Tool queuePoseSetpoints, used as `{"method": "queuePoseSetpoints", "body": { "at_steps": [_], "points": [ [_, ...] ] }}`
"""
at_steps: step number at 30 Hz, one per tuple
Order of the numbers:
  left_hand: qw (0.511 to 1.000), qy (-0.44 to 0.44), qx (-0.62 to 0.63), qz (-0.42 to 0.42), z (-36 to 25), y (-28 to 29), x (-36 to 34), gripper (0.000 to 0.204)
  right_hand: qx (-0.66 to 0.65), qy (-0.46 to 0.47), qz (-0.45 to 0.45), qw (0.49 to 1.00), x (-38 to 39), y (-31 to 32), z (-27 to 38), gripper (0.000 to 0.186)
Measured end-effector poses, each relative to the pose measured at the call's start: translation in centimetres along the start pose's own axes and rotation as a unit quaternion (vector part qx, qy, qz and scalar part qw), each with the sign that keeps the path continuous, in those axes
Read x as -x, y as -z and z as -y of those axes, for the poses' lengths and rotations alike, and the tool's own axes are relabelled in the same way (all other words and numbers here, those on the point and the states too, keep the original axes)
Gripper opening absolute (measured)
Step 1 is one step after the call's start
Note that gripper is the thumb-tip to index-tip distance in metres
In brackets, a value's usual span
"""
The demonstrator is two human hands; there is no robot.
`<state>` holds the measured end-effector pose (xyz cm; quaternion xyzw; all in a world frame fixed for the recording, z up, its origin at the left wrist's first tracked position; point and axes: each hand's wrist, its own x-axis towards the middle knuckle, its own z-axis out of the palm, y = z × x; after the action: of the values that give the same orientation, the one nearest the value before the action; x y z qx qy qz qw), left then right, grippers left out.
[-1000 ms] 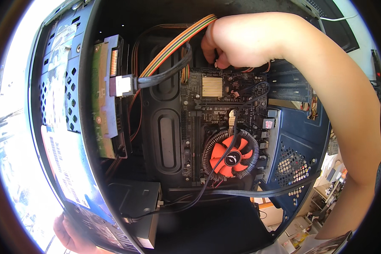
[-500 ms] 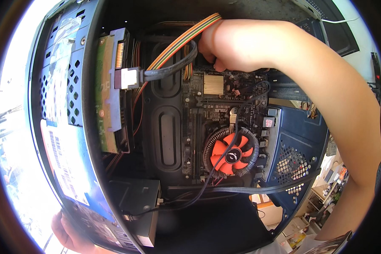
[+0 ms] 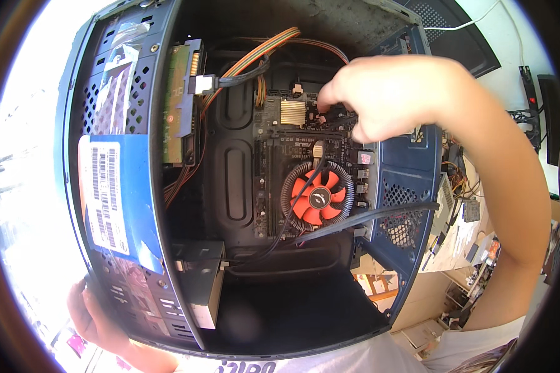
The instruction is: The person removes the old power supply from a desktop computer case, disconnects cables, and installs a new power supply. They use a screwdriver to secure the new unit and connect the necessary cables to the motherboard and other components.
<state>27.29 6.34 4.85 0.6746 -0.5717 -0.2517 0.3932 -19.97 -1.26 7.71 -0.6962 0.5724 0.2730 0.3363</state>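
Note:
An opened black computer case [image 3: 165, 205] fills the view, lying with its inside facing me. My right hand [image 3: 386, 99] reaches in from the right over the motherboard [image 3: 270, 137]. Its index finger and thumb are apart, near the board's upper right part; the other fingers are hidden. Close to them are a gold-coloured heatsink [image 3: 293, 112] and dark cabling. Below sits a round cooler with a red fan [image 3: 318, 198]. My left hand [image 3: 96, 320] holds the case's outer edge at the lower left, fingers curled and partly washed out by glare.
A multicoloured ribbon cable [image 3: 261, 50] arches near a hard drive [image 3: 179, 102] with a white connector [image 3: 203, 84]. A drive box [image 3: 199, 258] sits lower left. Black cables [image 3: 367, 216] cross below the fan. A cluttered desk [image 3: 454, 239] lies beyond the case at right.
My right hand has moved right and down from beside the ribbon cable, its fingers now spread over the board. The case appears shifted and more fully in view. My left hand stays at its edge.

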Motion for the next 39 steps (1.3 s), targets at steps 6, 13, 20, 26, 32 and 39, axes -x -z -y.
{"method": "queuePoseSetpoints", "body": {
  "at_steps": [6, 13, 20, 26, 32, 39],
  "points": [
    [0.998, 0.022, 0.049, 0.016, 0.6, 0.7, 0.1, 0.019, 0.182, 0.097, -0.182, 0.961, -5.0, -4.3, -0.8, 0.016],
    [0.999, -0.014, 0.04, 0.005, 0.5, -0.1, 0.6, 0.019, 0.01, 0.082, -0.169, 0.982, -5.0, -1.2, -0.6, 0.021],
    [0.999, -0.017, 0.031, 0.022, 0.6, 0.8, 0.6, 0.019, 0.004, 0.026, -0.174, 0.984, -7.4, -1.1, -0.6, 0.029],
    [0.999, -0.006, 0.035, 0.014, 0.7, 1.0, 0.8, 0.02, 0.07, 0.033, -0.185, 0.98, -7.5, -0.8, -0.2, 0.016],
    [1.0, -0.008, -0.001, -0.01, 0.5, 0.5, 1.1, 0.021, 0.049, 0.082, -0.191, 0.977, -7.2, -0.9, -0.4, 0.009],
    [1.0, -0.022, 0.003, -0.012, 0.4, 0.7, 1.1, 0.021, 0.111, 0.077, -0.217, 0.967, -8.4, -1.7, 0.1, 0.011]
  ]
}}
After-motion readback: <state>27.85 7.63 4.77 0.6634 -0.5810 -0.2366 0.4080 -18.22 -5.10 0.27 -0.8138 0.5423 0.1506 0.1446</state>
